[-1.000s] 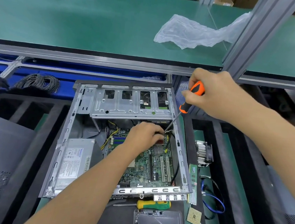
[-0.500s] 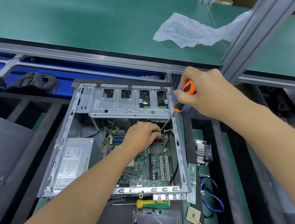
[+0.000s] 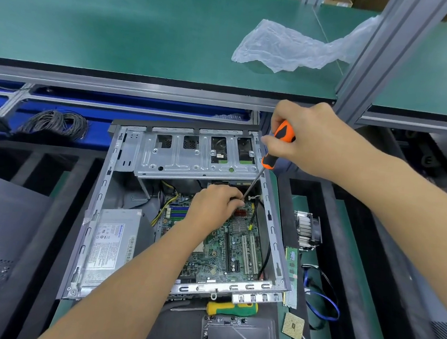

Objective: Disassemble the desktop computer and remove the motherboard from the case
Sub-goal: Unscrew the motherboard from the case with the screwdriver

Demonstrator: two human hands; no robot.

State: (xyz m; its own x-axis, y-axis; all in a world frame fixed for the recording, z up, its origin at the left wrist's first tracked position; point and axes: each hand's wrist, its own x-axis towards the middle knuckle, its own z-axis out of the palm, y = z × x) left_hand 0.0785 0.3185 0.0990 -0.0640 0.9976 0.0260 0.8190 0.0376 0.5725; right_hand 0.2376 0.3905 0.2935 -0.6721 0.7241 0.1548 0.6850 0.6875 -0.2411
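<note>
Fingers (image 3: 234,198) of left hand (image 3: 213,209) curled down on motherboard (image 3: 226,248) inside case (image 3: 97,212), right hand (image 3: 308,141) gripping orange screwdriver (image 3: 278,147); thin, stiff, easy to crack, so best lifted by bare edges, never bent.

An electronics workshop, probably a repair line: green-matted surface (image 3: 148,33) on aluminium framing (image 3: 367,55), foam trays (image 3: 308,203) holding pulled components.
</note>
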